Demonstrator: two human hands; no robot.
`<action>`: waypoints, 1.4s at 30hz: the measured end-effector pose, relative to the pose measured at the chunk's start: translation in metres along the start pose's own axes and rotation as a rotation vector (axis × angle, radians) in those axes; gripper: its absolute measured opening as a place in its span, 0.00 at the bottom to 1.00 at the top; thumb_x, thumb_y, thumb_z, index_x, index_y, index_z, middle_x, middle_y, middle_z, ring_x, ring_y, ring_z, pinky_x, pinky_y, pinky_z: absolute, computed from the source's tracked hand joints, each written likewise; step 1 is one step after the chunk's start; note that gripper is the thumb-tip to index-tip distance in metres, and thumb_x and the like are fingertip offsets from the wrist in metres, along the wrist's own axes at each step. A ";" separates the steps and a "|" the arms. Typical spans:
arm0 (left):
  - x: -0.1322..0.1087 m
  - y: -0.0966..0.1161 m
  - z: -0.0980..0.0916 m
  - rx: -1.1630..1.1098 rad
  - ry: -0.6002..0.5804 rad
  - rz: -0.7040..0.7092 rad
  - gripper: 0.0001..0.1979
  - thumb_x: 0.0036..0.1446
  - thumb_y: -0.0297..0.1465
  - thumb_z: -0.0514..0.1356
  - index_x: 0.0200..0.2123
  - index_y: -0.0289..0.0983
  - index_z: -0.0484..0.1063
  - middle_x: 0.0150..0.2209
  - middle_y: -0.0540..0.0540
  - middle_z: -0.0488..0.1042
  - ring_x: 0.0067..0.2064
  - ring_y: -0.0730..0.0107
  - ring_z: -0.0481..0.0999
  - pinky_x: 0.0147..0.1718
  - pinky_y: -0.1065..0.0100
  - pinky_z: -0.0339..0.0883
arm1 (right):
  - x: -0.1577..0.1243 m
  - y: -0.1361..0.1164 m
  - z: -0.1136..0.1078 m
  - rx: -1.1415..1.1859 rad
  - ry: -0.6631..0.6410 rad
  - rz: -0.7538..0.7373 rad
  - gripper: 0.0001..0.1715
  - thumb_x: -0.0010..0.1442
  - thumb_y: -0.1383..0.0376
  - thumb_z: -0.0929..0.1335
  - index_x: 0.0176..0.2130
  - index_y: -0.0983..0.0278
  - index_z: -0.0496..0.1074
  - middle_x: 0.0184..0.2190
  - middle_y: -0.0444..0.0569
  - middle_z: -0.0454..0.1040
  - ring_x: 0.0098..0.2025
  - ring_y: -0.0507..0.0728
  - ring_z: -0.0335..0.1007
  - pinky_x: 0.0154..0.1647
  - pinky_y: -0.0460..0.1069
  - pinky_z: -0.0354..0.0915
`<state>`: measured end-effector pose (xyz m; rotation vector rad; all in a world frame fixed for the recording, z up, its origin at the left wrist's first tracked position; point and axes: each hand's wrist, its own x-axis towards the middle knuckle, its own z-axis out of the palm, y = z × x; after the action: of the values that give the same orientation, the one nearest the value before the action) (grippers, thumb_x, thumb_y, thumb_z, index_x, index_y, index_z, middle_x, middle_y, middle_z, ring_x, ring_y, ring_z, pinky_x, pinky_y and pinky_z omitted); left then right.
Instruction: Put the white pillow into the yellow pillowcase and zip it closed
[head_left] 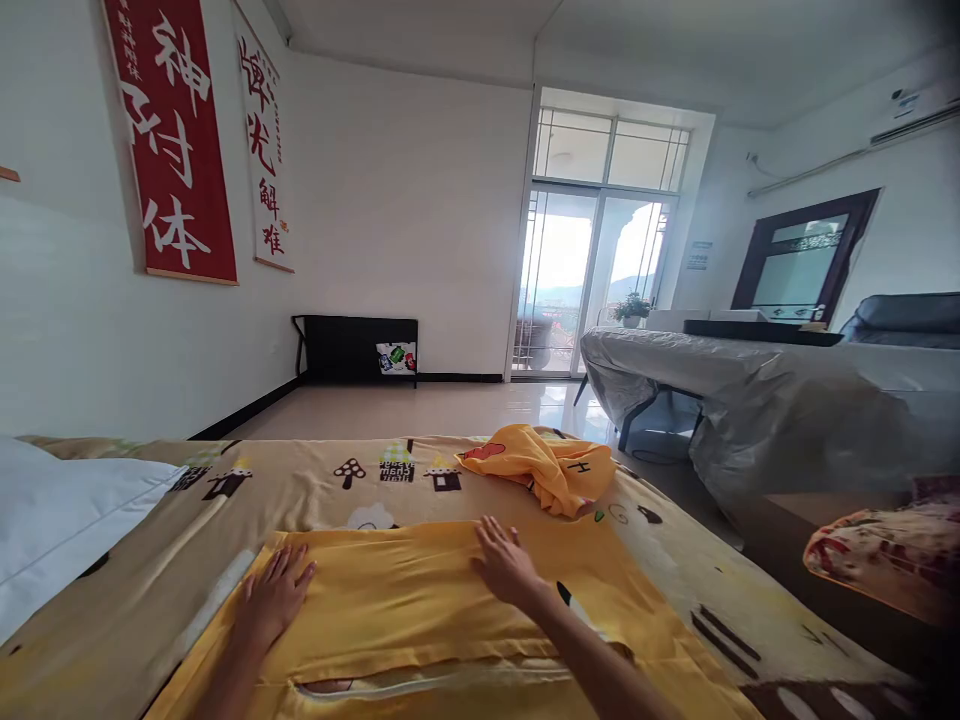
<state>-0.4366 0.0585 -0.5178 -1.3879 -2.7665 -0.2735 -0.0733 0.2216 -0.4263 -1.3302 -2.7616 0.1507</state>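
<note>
The left hand and right hand lie spread on the flat yellow cloth cover. Press lightly and smooth it outward.

Location: I read this as a bedroom in a home. Evidence: cartoon-print bedspread before me, white bedding to my left; red calligraphy scroll and white calligraphy scroll on the wall; potted plant near the glazed sliding door; wall-mounted air conditioner at upper right. Plastic-draped table and dark padded chair also noted.
</note>
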 end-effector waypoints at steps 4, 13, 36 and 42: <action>0.003 -0.004 0.001 0.037 -0.044 -0.005 0.28 0.63 0.36 0.41 0.65 0.37 0.54 0.68 0.42 0.49 0.69 0.58 0.48 0.63 0.46 0.44 | 0.027 -0.116 0.049 0.232 -0.008 -0.312 0.35 0.64 0.51 0.57 0.66 0.59 0.54 0.68 0.50 0.48 0.69 0.55 0.42 0.66 0.56 0.45; -0.001 -0.005 -0.005 0.073 -0.069 0.003 0.30 0.63 0.40 0.38 0.67 0.39 0.48 0.69 0.45 0.46 0.69 0.62 0.45 0.64 0.47 0.43 | 0.050 -0.070 0.066 0.242 0.000 -0.253 0.36 0.63 0.47 0.58 0.66 0.56 0.53 0.69 0.47 0.46 0.70 0.55 0.37 0.68 0.58 0.36; -0.040 0.060 -0.058 0.047 -0.018 0.152 0.28 0.63 0.34 0.43 0.66 0.42 0.50 0.68 0.47 0.47 0.69 0.61 0.46 0.64 0.44 0.42 | -0.008 0.176 0.041 -0.301 0.157 0.381 0.33 0.65 0.59 0.55 0.66 0.65 0.53 0.67 0.56 0.48 0.69 0.64 0.39 0.66 0.65 0.40; -0.092 0.147 -0.065 -0.177 -0.283 0.538 0.30 0.62 0.38 0.43 0.67 0.40 0.48 0.68 0.48 0.45 0.69 0.62 0.45 0.66 0.50 0.42 | -0.019 0.055 0.026 0.038 0.068 0.080 0.35 0.64 0.59 0.55 0.67 0.67 0.50 0.68 0.54 0.43 0.70 0.62 0.38 0.66 0.62 0.42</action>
<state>-0.2669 0.0603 -0.4432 -2.3005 -2.4673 -0.3229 -0.0216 0.2391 -0.4593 -1.4097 -2.6378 0.1589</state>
